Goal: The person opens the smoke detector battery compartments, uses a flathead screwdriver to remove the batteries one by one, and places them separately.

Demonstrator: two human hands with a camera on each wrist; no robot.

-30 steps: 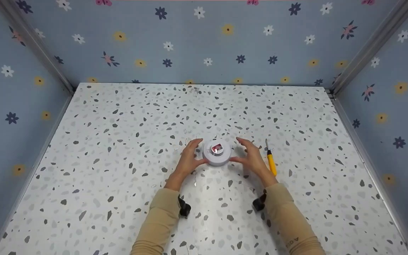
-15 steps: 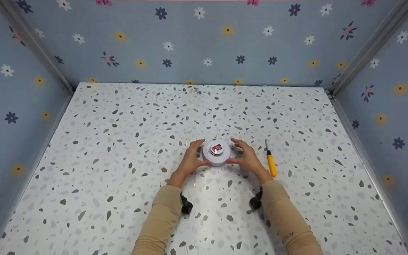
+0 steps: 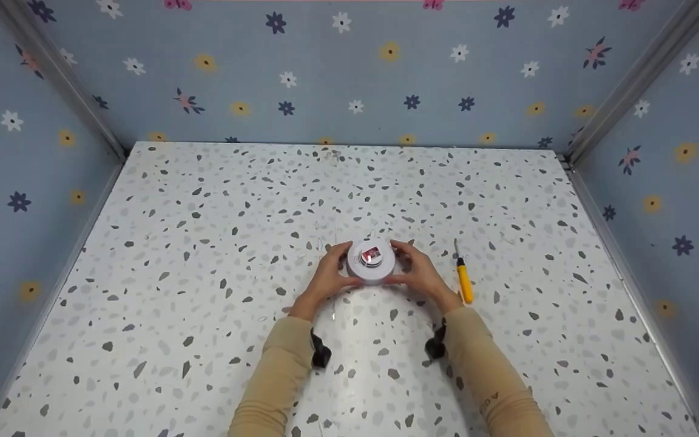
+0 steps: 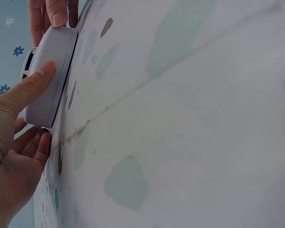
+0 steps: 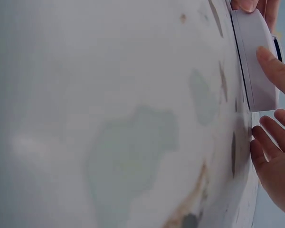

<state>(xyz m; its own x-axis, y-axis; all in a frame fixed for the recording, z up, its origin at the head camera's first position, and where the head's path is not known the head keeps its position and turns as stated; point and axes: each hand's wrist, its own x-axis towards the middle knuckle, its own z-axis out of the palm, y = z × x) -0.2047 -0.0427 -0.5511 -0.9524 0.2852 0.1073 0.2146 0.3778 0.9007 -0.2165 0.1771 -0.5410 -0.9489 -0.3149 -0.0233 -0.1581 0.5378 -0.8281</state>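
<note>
Your left hand (image 3: 325,279) and right hand (image 3: 420,276) sit on opposite sides of the round white device (image 3: 371,262), which lies flat on the speckled bench (image 3: 204,255), a little nearer you than its middle. Each grip is curled round the rim: on the left, the thumb (image 4: 31,88) presses the near side wall while the other fingers wrap toward the far edge; on the right, a fingertip (image 5: 275,71) lies against the wall in the same way, with the remaining fingers just beside the base. Held from both sides like this, the device looks pinned against sliding or turning, and its top face stays uncovered, so the small red and silver part (image 3: 371,255) in its centre remains in plain sight. The device's underside meets the bench with no visible gap in either wrist view. A yellow-handled tool (image 3: 463,279) lies just to the right of your right hand, apart from it, with its metal tip pointing away from you, likely parked there within easy reach. Flowered blue walls (image 3: 349,73) close in the bench on three sides.
</note>
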